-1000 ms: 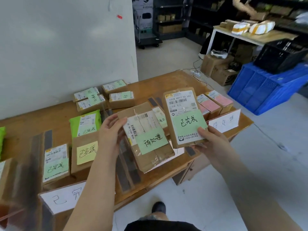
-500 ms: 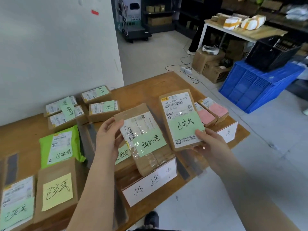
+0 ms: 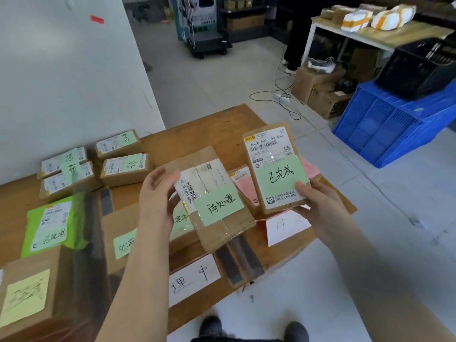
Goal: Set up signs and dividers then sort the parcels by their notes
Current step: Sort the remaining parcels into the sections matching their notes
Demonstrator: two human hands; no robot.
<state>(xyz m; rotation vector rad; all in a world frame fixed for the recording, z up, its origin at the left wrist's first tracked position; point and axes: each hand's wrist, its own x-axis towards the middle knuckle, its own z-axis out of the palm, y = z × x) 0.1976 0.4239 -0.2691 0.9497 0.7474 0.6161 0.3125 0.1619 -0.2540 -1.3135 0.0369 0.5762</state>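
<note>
My left hand grips a taped brown parcel by its left edge; a green note is stuck on it. My right hand holds a second flat brown parcel from below, thumb on its green note. Both parcels are lifted above the wooden table. Under them lie parcels with pink notes. White folded signs stand at the table's front edge, one in the middle and one to the right. Dark divider strips lie on the table.
Parcels with green notes sit at the back left, a green bag parcel and a box with a yellow note at the near left. Blue crates and cardboard boxes stand on the floor to the right.
The view has swung right and the table contents slid left in frame. Both hands still hold their parcels, now over the pink-note parcels near the right sign.
</note>
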